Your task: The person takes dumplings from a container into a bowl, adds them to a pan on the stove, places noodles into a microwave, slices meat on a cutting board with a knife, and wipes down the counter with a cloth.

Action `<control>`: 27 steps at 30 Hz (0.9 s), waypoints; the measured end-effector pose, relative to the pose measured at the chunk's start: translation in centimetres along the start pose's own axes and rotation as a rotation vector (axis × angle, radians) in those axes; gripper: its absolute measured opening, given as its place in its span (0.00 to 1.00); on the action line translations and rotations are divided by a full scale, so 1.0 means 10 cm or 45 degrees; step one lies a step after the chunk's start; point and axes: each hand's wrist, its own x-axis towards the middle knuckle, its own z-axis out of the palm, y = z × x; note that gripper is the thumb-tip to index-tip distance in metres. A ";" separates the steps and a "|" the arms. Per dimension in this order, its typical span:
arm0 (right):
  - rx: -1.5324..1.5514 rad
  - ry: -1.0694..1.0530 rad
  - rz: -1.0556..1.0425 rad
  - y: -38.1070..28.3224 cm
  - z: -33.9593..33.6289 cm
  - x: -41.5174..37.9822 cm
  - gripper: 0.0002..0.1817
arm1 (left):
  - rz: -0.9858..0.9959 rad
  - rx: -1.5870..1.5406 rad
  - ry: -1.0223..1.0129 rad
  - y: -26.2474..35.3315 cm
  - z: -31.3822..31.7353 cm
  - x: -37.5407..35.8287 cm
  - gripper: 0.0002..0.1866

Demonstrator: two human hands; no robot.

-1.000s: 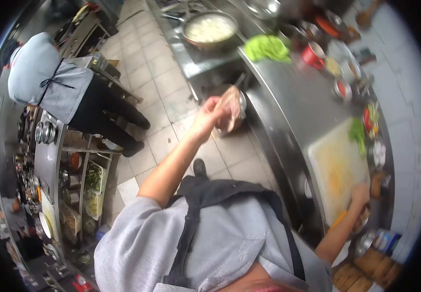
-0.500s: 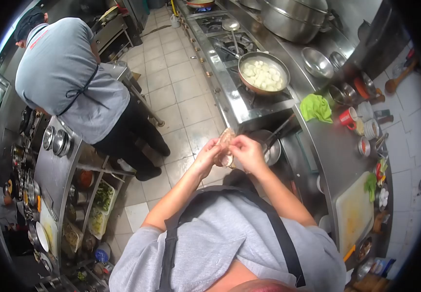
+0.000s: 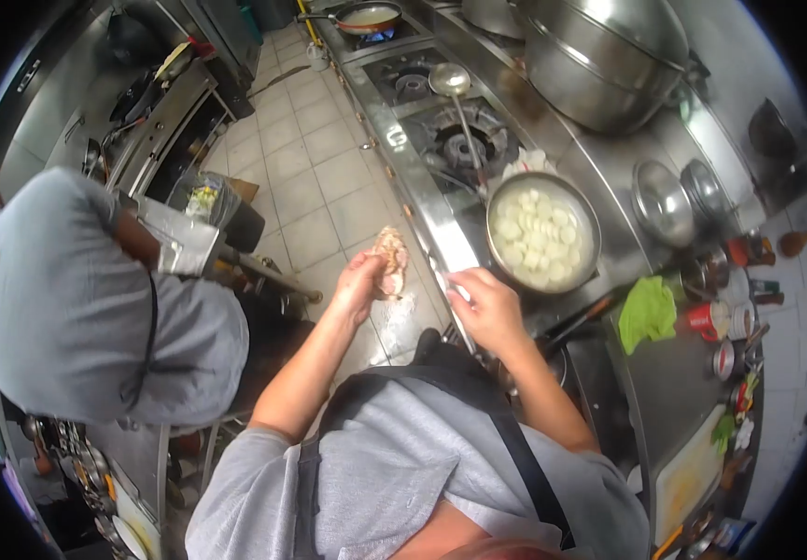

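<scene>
A piece of meat (image 3: 390, 264), pinkish with browned patches, is held in my left hand (image 3: 360, 283) above the tiled floor. My left fingers are closed around its lower side. My right hand (image 3: 484, 308) is apart from the meat, at the stove's front edge just below the frying pan (image 3: 596, 224). Its fingers are curled in toward the thumb, and whether something small is pinched there I cannot make out. Pale round slices (image 3: 536, 229) cover the bottom of the pan, which sits on the stove.
A ladle (image 3: 450, 80) lies over the burners (image 3: 459, 145). Further back stands another pan (image 3: 368, 17) over a flame. A large steel pot (image 3: 599, 70), steel bowls (image 3: 662, 205) and a green cloth (image 3: 648, 315) are on the right. A co-worker (image 3: 77, 308) stands close on my left.
My hands have separated: the left has moved left with the meat, the right has let go of it. The view has shifted, and the co-worker appears nearer on the left.
</scene>
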 end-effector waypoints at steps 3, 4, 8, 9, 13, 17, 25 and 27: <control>-0.036 0.121 0.107 0.20 -0.26 0.35 0.12 | 0.092 0.108 0.135 0.69 -0.14 0.64 0.14; -0.028 0.129 0.159 0.29 -0.34 0.44 0.12 | 0.138 0.106 0.152 0.91 -0.21 0.87 0.14; -0.117 0.240 0.367 0.46 -0.64 0.69 0.12 | 0.232 0.153 0.294 1.70 -0.40 1.84 0.07; -0.154 0.310 0.387 0.56 -0.67 0.71 0.12 | 0.258 0.171 0.321 1.89 -0.43 2.12 0.07; -0.289 0.626 0.694 0.84 -0.72 0.65 0.13 | 0.349 0.107 0.240 2.59 -0.51 3.52 0.10; -0.603 0.838 1.014 0.84 -0.52 0.41 0.12 | 0.326 0.224 0.051 3.26 -0.72 5.52 0.13; -0.647 0.834 1.648 0.39 0.57 1.14 0.11 | 0.281 0.161 -0.028 4.40 -0.25 7.99 0.13; -0.623 0.828 1.696 0.34 0.83 1.39 0.10 | 0.236 0.271 0.010 4.55 -0.23 8.48 0.14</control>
